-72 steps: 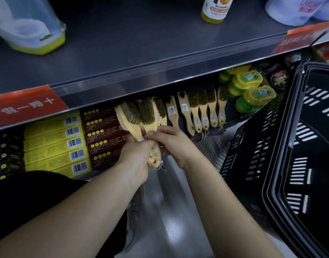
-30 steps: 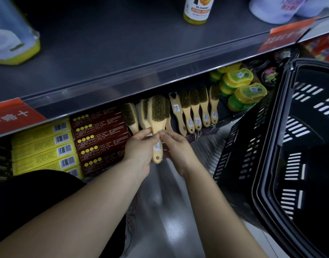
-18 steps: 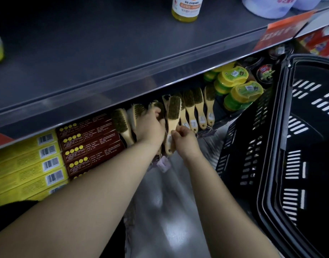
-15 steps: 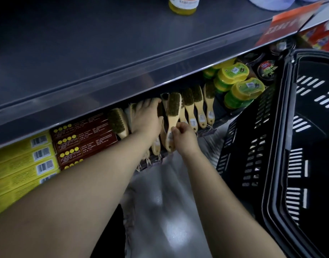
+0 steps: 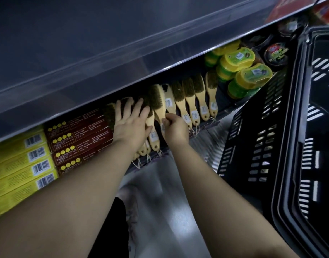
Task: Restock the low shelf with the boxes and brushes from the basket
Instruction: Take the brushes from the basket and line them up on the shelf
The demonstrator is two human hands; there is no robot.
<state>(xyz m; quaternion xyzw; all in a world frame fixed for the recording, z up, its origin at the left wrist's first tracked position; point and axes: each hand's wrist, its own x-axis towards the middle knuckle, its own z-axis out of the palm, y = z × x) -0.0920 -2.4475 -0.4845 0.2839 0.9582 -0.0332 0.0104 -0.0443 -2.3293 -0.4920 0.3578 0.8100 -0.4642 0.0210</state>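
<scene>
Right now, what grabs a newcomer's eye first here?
At centre, the left hand lies flat on a few brushes while the right hand pinches one brush by its handle. A big black basket fills the right side; yellow boxes are stacked at far left.

Upper shelf edge (image 5: 122, 71) close above packed brushes (image 5: 189, 94); basket (image 5: 253, 136) at right.

Left hand (image 5: 131, 125): fingers spread flat, pressing on a few brushes (image 5: 152, 135) that lie side by side.
Right hand (image 5: 175, 127): fingers curled round the handle of one wooden brush (image 5: 158, 101), just right of the left hand.
Row of brushes (image 5: 199, 94): handles outward, right of the gripped one.
Red boxes (image 5: 78, 135): stacked, touching the left hand's side.
Yellow boxes (image 5: 20, 164): stacked further left.
Basket (image 5: 253, 146): black, at the right.
</scene>
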